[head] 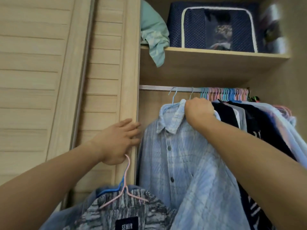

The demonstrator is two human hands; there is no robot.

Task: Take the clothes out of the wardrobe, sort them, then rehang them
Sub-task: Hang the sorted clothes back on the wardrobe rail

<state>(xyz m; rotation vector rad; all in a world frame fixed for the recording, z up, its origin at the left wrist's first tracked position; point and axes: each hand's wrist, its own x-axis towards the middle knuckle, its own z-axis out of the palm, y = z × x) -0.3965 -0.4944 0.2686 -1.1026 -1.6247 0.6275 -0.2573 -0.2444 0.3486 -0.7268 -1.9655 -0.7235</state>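
A pale blue button shirt [176, 155] hangs from the metal rail [159, 87] on a blue hanger [172, 95]. My right hand [198, 109] grips its collar and shoulder next to a second hanger hook. My left hand [119, 140] holds the hooks of a pink hanger [126, 185] and a blue hanger [113, 190] low at the wardrobe's left edge, its fingers stretched toward the door frame. On those hangers hang a grey striped shirt [126, 211] with a dark label and a denim-blue garment [66, 214] behind it.
Several dark and light garments [245, 122] on pink and blue hangers crowd the rail's right end. Above, a shelf [207, 54] carries a navy storage box [212, 27] and a crumpled mint cloth [154, 35]. A slatted sliding door [49, 80] stands on the left.
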